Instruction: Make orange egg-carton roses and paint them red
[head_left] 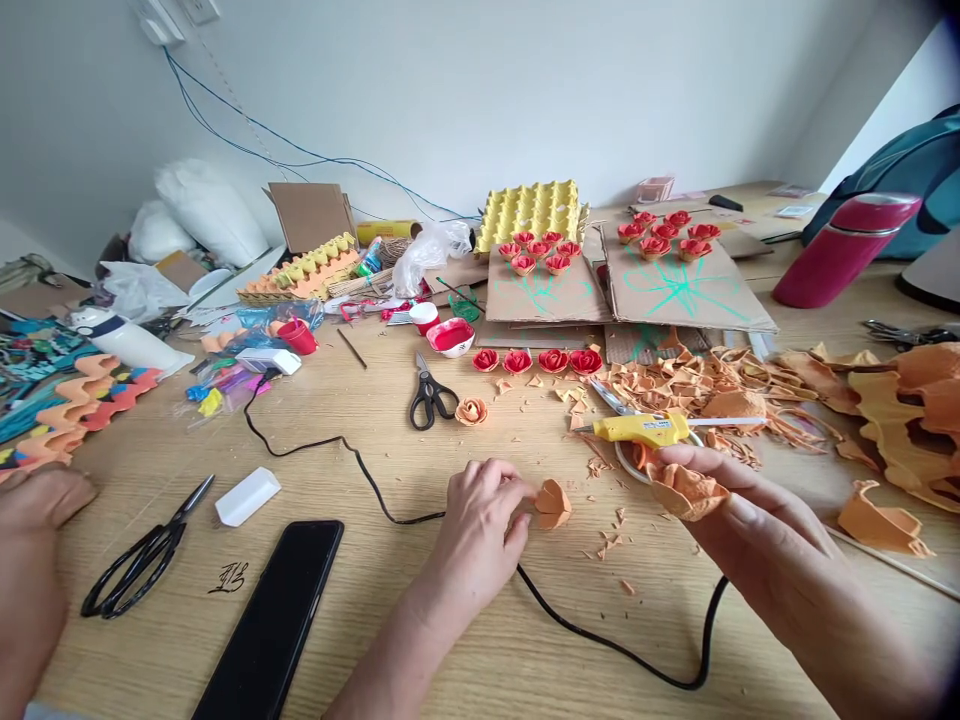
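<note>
My right hand (780, 560) pinches an orange egg-carton cup (688, 492), cut with petal-like edges, between thumb and fingers above the table. My left hand (480, 530) is low over the wood, fingers curved and thumb apart. Its index fingertip reaches the left edge of another orange egg-carton piece (553, 505); whether it touches is hard to tell. Just behind my right hand lies a yellow hot glue gun (641, 430) with a white glue stick in its back. An unpainted carton rose (471, 411) stands farther back, near small black-handled scissors (430, 392).
Another person's hand (45, 510) rests at the left edge. Large scissors (150, 550), a phone (274, 620) and a black cord (607, 635) lie in front. Carton scraps (675, 385) heap at right. Red roses (553, 361) and cardboard sheets (690, 290) stand behind, beside a red bottle (847, 250).
</note>
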